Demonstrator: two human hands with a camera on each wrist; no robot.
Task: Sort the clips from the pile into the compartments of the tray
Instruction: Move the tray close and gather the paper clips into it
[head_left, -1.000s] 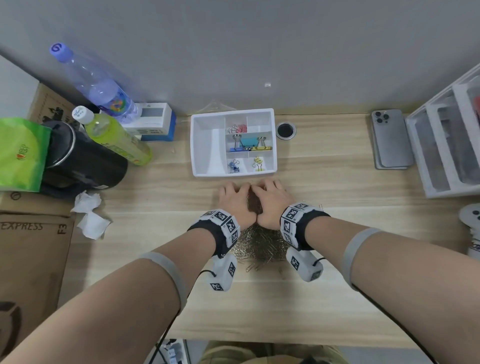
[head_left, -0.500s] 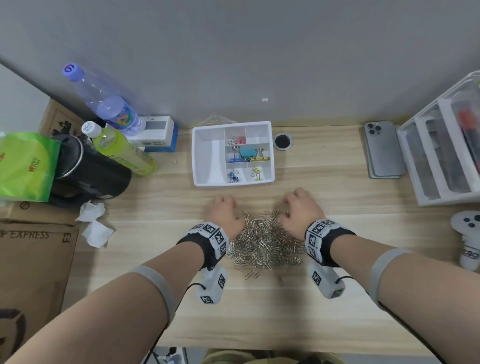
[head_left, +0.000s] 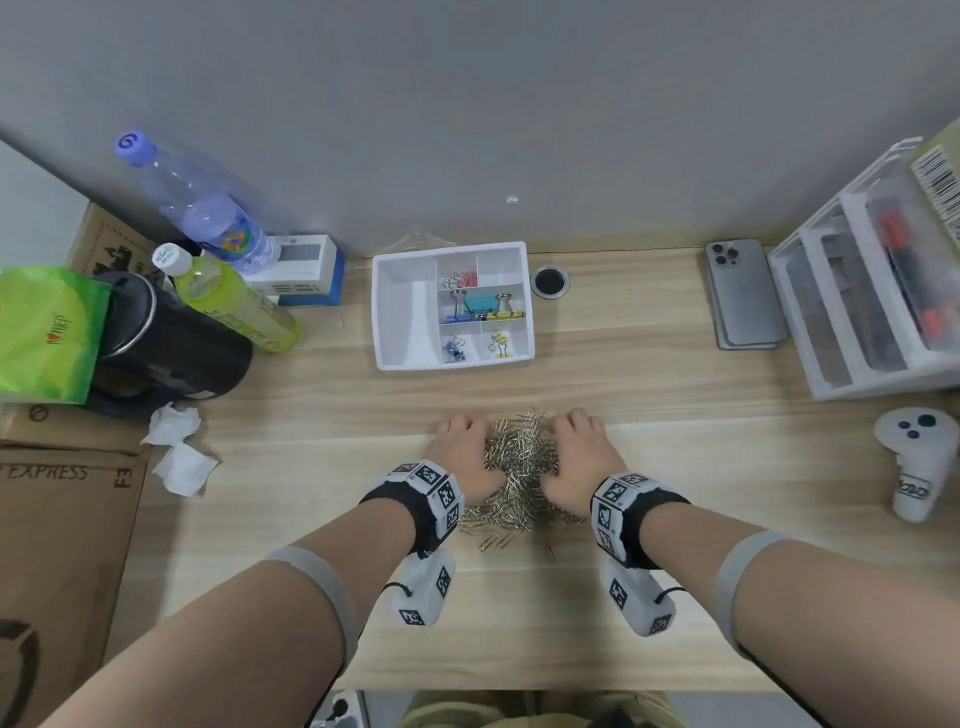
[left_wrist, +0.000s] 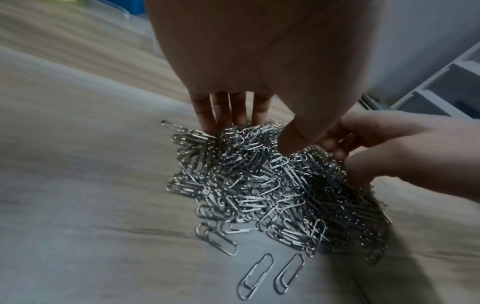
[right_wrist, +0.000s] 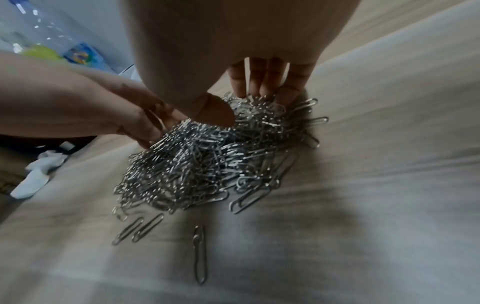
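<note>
A heap of silver paper clips (head_left: 519, 457) lies on the wooden table in front of the white compartment tray (head_left: 402, 312). My left hand (head_left: 462, 441) presses against the heap's left side and my right hand (head_left: 576, 441) against its right. In the left wrist view the left hand (left_wrist: 259, 135) has straight fingers dug into the pile (left_wrist: 272, 195), thumb resting on top. The right hand (right_wrist: 242, 103) lies the same way on the pile (right_wrist: 202, 160). The tray holds pink clips (head_left: 462, 279), large binder clips (head_left: 483, 306), small blue clips (head_left: 454, 349) and small yellow clips (head_left: 500, 344).
A few loose clips (head_left: 496, 540) lie near the heap's front. A phone (head_left: 745, 296), a white drawer unit (head_left: 872, 291) and a controller (head_left: 919, 457) are on the right. Bottles (head_left: 234, 301), a black mug (head_left: 166, 343) and crumpled tissue (head_left: 176, 447) are on the left.
The hands were together over the heap, then spread to its sides, and now have come closer, squeezing the clips into a tighter mound.
</note>
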